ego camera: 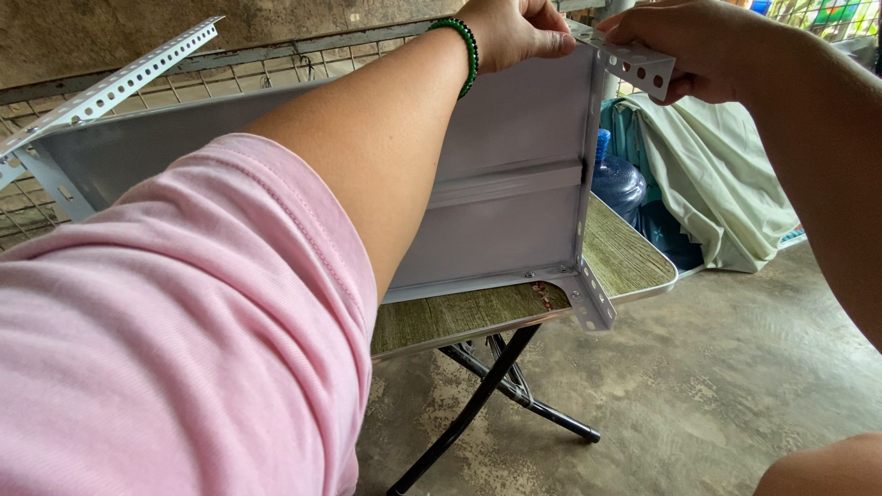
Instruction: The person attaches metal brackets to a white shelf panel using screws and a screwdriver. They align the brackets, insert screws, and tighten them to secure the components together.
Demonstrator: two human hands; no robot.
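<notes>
Head view: the left hand point(514, 32), at twelve o'clock, has its fingers curled over and pinched on the top edge of a grey metal shelf panel point(505, 184) that stands on its long edge on the tabletop point(634, 262). A green-and-black bead bracelet point(464, 50) circles that wrist, and a pink sleeve point(165, 340) fills the frame from seven to nine o'clock. The right hand point(698, 46), at one o'clock, is closed around the upper end of a perforated white angle post point(588, 174), thumb and fingers gripping its holed flange just beside the panel's top corner. The post runs down the panel's right edge to a bolted foot at about five o'clock from the hands, resting on the wood-grain tabletop near its rim. A second perforated angle post point(110, 87) slants along the panel's far left end at ten o'clock. Beyond the tabletop at three o'clock, a blue water jug point(617, 179) stands beside pale green cloth point(717, 184); black folding legs point(496, 381) meet the concrete floor point(717, 367).
</notes>
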